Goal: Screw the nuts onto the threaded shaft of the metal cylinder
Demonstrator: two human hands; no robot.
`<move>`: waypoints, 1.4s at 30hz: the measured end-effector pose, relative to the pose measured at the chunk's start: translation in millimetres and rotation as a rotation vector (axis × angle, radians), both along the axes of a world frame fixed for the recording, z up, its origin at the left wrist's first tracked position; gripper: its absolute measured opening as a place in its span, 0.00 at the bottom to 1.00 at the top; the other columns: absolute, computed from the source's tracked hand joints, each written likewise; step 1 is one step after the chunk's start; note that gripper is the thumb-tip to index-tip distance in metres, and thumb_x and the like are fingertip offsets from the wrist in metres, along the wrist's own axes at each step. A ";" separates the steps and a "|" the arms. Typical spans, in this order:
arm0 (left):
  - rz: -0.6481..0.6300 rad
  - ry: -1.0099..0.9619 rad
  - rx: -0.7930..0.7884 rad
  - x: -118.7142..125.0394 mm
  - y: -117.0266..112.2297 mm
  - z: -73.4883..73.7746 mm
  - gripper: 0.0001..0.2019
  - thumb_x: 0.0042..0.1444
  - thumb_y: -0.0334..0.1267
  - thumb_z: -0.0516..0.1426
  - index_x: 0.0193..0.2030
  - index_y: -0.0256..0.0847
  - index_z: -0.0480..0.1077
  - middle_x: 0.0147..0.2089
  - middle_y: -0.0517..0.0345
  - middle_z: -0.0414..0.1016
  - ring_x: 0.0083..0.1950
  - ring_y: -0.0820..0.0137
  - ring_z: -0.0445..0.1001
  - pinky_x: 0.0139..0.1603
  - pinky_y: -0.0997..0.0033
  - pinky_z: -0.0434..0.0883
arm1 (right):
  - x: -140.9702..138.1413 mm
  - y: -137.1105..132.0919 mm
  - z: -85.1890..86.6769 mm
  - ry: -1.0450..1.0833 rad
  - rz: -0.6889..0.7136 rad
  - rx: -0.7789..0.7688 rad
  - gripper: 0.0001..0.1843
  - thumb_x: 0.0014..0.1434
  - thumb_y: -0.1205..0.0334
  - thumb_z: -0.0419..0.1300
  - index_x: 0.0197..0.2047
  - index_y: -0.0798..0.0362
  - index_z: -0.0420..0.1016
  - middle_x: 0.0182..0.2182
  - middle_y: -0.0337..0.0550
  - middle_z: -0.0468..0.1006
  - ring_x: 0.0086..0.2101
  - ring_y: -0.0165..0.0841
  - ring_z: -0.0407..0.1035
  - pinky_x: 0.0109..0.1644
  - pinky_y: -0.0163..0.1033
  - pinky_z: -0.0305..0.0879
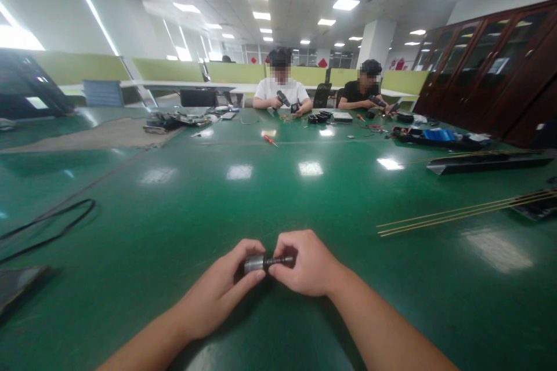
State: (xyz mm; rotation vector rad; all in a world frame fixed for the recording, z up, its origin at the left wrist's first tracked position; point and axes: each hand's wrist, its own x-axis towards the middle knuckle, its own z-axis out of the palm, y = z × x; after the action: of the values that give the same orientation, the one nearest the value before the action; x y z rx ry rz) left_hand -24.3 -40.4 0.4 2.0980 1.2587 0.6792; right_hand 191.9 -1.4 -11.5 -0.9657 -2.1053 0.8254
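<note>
- Over a glossy green counter [195, 197], two bare hands meet at a small metal cylinder [253, 265] with a dark, ridged rod [284, 260] projecting from one end.
- The left hand [221, 284] has its thumb and fingers clamped around the cylinder's silvery body; the right hand [310, 266] appears to pinch the rod close to the cylinder.
- The piece lies nearly level at the near side of the counter, between the hands; whether it touches the surface beneath cannot be told.
- Judging by the hold, the step in hand is two-handed work at the rod, with the cylinder held steady.
- From this grip, the next move would seem to call for a firm left hand and a light, in-line right, lest the rod tilt or slip.
- Across the counter, a person in a white shirt [262, 93] holds a dark tool [282, 98].
- Well apart from the hands lie a red screwdriver [270, 139] and thin yellow sticks [435, 221].
</note>
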 end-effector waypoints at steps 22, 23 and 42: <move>0.028 -0.008 0.003 -0.6 -0.5 -2.2 0.11 0.67 0.45 0.52 0.52 0.46 0.65 0.45 0.57 0.74 0.45 0.64 0.73 0.47 0.69 0.70 | 2.2 -0.3 2.0 0.011 -0.003 -0.010 0.06 0.50 0.63 0.66 0.27 0.52 0.73 0.23 0.33 0.72 0.25 0.28 0.65 0.29 0.32 0.56; 0.026 -0.008 0.001 -0.6 -0.5 -2.2 0.11 0.67 0.45 0.52 0.52 0.46 0.65 0.45 0.57 0.74 0.45 0.64 0.73 0.48 0.69 0.70 | 2.3 -0.3 2.0 0.009 -0.004 -0.009 0.06 0.50 0.63 0.67 0.27 0.52 0.73 0.23 0.33 0.72 0.25 0.28 0.65 0.29 0.32 0.56; 0.008 0.029 0.020 -8.4 4.5 -5.6 0.12 0.68 0.45 0.52 0.54 0.47 0.63 0.46 0.58 0.73 0.45 0.64 0.74 0.48 0.69 0.70 | 7.4 1.6 5.6 0.042 -0.008 -0.051 0.06 0.50 0.64 0.66 0.27 0.52 0.72 0.22 0.33 0.71 0.23 0.27 0.64 0.27 0.31 0.56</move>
State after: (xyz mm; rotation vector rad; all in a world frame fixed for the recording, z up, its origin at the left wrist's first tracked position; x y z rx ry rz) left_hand -32.7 -35.9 -5.2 2.1272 1.2812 0.6701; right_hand 199.3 0.2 -5.8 -0.9739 -2.0522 0.8923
